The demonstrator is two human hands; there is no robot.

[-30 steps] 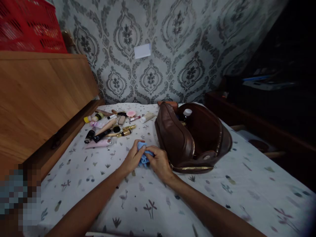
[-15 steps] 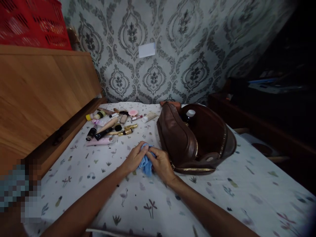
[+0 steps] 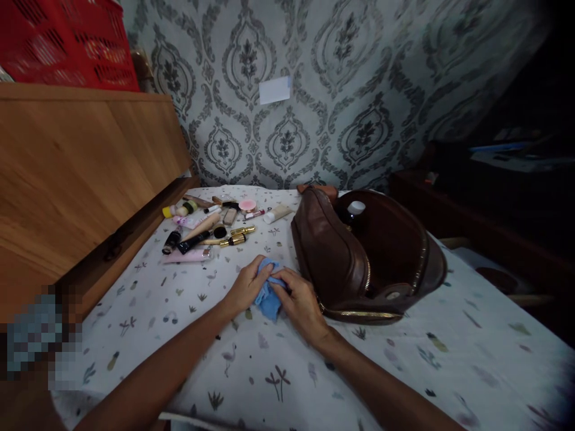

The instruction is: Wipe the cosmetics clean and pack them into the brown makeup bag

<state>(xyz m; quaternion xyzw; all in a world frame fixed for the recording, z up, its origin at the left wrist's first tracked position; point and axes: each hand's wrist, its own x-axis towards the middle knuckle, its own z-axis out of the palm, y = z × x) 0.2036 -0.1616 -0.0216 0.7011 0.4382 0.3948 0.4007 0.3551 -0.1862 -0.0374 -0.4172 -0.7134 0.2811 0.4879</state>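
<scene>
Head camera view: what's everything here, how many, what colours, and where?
Cloth: 1, light blue, centre
Bag: 1, brown, open, right of cloth
White-capped bottle: 1, dark, inside bag
Unclear item: 1, orange-brown, behind bag
Cosmetics: over ten, mixed colours, left of bag
Printed cover: 1, white, under bag and cosmetics
Cabinet: 1, wood-brown, far left
Basket: 1, red, on cabinet
Wallpaper: 1, grey patterned, background
Card: 1, white, on wallpaper
Furniture: count unclear, dark, right
Forearms: 2, bare, lower foreground
Left hand: 1, bare, holding the cloth
Right hand: 1, bare, holding the cloth
</scene>
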